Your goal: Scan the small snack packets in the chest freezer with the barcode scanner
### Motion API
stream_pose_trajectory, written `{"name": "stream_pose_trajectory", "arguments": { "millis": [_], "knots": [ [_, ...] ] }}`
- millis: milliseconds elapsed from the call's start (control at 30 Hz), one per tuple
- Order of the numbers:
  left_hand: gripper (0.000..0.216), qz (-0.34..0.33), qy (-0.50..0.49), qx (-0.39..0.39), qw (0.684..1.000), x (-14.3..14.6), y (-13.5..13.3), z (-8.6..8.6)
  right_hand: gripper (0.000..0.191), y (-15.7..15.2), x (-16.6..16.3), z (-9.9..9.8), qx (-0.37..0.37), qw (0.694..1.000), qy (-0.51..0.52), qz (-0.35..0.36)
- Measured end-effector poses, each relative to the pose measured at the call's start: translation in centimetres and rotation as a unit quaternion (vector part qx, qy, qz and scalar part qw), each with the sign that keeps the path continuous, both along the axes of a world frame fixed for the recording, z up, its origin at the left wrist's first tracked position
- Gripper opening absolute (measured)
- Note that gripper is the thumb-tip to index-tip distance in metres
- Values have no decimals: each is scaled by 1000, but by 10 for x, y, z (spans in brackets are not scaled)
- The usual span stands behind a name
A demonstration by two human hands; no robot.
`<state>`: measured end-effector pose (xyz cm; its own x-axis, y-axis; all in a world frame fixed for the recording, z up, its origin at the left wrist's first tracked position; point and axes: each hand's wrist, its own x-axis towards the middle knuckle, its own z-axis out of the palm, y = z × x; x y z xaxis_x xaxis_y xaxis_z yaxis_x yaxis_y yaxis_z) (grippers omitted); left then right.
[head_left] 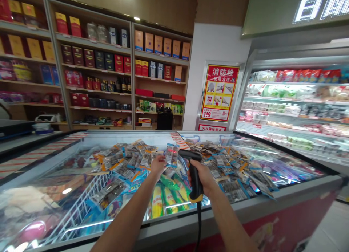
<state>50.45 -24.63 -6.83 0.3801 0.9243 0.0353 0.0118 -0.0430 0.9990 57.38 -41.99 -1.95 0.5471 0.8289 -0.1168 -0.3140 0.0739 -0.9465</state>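
So behind my freezer there's a wall of wooden shelves (98,63) stacked with red, yellow and dark boxed goods, plus a red fire-hydrant poster (219,93) on the white pillar. Off to the side is an open cooler (294,110) full of packaged stuff. In the chest freezer (272,203) itself, yellow corn packs (157,203) lie beside a white wire divider (79,208).

A small packet (171,154) is held up by the left hand (157,165) over an open chest freezer (286,194). A black barcode scanner (194,174) is gripped in the right hand (205,179) and aimed at the packet. Heaps of similar packets (128,159) are piled in the freezer, with corn cobs (163,199) below. Shelves of boxes (109,63) are seen behind.
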Motion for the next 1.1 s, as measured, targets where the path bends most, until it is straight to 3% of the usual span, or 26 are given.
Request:
{"name": "stream_pose_trajectory", "arguments": {
  "millis": [633,933,1100],
  "knots": [
    [23,80,160,126,976,-2,19,-7,27,4,-6,8,-6,1000,28,11],
    [31,173,281,178,927,-26,44,12,23,-27,47,2,-2,995,16,-102],
    [36,201,317,228,898,-30,29,29,22,-51,72,1,9,990,21,-138]
  ]
}}
